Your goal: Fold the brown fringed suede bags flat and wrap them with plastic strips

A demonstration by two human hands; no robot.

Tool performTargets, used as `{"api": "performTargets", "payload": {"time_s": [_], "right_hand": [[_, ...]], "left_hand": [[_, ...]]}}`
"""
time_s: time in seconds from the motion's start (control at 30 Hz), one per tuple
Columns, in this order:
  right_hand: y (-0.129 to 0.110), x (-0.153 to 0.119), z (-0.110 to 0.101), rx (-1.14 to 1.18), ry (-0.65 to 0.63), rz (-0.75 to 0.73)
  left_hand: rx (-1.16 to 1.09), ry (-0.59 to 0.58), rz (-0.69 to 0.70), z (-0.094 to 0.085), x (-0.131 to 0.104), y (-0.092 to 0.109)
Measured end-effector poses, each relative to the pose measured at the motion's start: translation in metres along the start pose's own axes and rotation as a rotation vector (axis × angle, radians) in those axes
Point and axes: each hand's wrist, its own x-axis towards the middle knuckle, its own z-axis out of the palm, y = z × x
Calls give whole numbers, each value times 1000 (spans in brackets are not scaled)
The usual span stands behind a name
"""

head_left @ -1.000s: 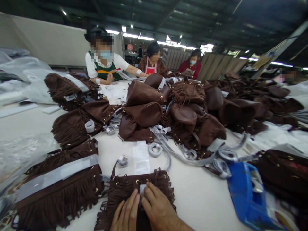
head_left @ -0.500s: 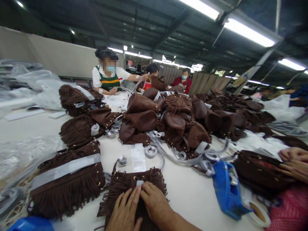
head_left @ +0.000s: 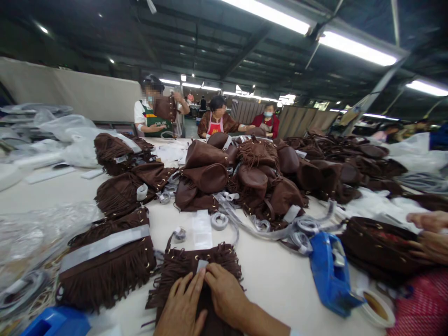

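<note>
A dark brown fringed bag [head_left: 217,254] with brass eyelets lies on the table in front of me. My left hand [head_left: 184,303] rests on it, fingers stretched out flat and tips near a small white strip [head_left: 202,265]. Against that strip my right hand [head_left: 227,294] is closed, its fingers bent and pressed together at the strip's right edge. The fingers cover the lower part of the strip. Just beyond the bag lie a clear plastic sleeve [head_left: 202,228] and a wrapped coiled strap [head_left: 219,221].
To the left lies another fringed bag [head_left: 108,261] with a pale band. A blue tape dispenser [head_left: 329,275] stands to the right, a second blue dispenser [head_left: 58,322] at lower left. Brown bags [head_left: 210,177] pile up ahead. A co-worker's hand [head_left: 432,233] touches a bag [head_left: 378,247].
My hands stay nearly in place on the bag. The view has tilted slightly. Across the table, a co-worker in a green apron now holds up a brown bag.
</note>
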Motion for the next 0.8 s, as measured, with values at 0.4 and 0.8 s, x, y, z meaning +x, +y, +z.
{"api": "performTargets", "payload": {"time_s": [0.4,0.8], "right_hand": [[17,85,-53,-181,-163,35],[17,176,-57,-217,-679,71]], "left_hand": [[28,-56,12,3,-2,-1],[24,-36,38,35,-15,-7]]}}
